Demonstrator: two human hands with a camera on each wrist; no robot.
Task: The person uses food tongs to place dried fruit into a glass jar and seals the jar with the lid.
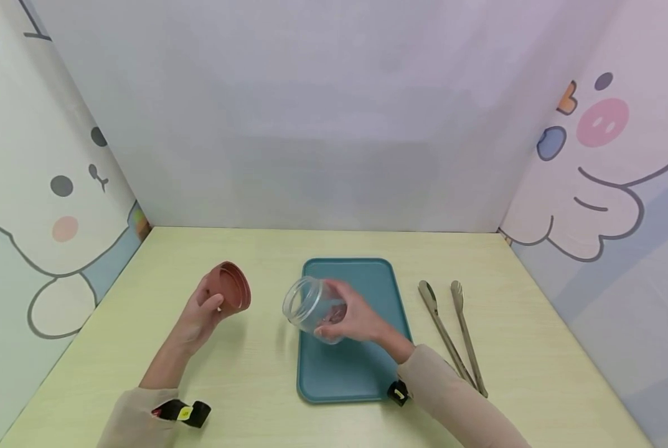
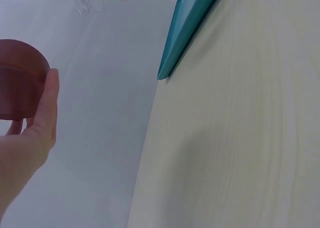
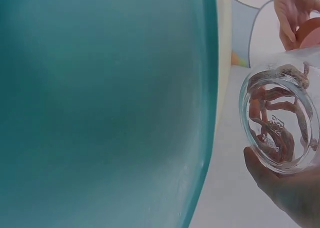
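A pale yellow wooden worktop (image 1: 266,373) carries one teal rectangular plastic tray (image 1: 362,373) at its centre. Right of the tray, well apart from it, lies one pair of long silver metal tongs (image 1: 451,330), its two arms side by side. The right hand (image 1: 358,317) grips one clear, round glass jar (image 1: 311,305), holding it tilted above the tray's left edge with the open mouth facing left. The left hand (image 1: 202,308), left of the tray, holds one round reddish-brown plastic lid (image 1: 231,287) raised above the worktop, fingers curled around its rim.
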